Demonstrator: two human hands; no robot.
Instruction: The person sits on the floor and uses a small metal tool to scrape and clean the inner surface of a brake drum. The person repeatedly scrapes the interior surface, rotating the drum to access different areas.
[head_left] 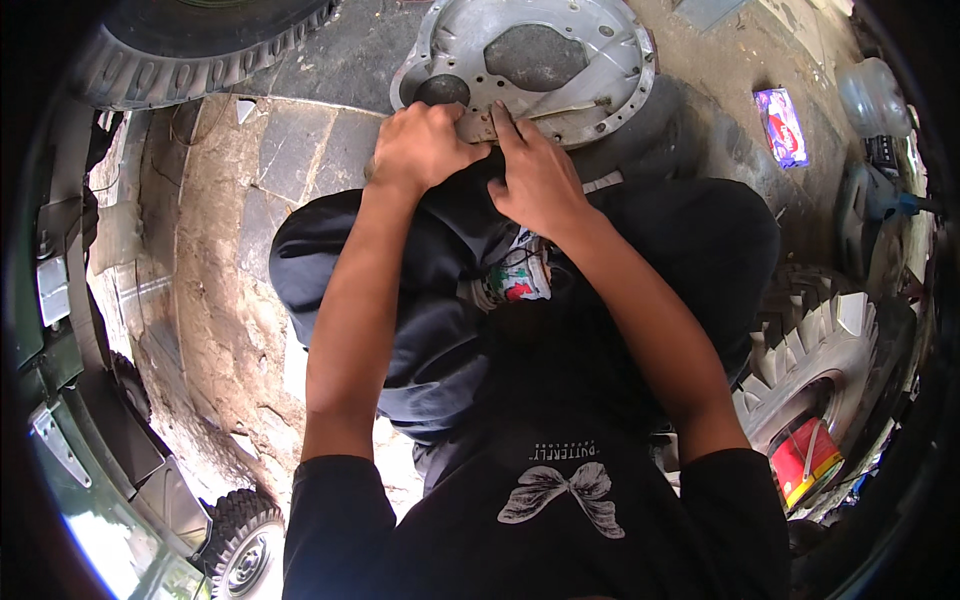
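A round grey cast-metal housing (455, 45) with large openings and bolt holes round its rim lies before my knees at the top of the view. Both of my hands are at its near edge. My left hand (422, 148) is closed, its fingers curled over the near left rim, on the end of a flat grey-brown piece (475, 126). From the other side, my right hand (538, 175) presses the same piece with its index finger laid along the top and its thumb apart. My hands hide part of the piece, and its kind is unclear.
A large tyre (160, 75) stands at the far left. To the right lie a purple packet (781, 128), a clear plastic container (872, 97) and a chunky-treaded tyre (815, 350) with a red and yellow container (806, 460). Dark green vehicle bodywork (95, 440) runs along the left.
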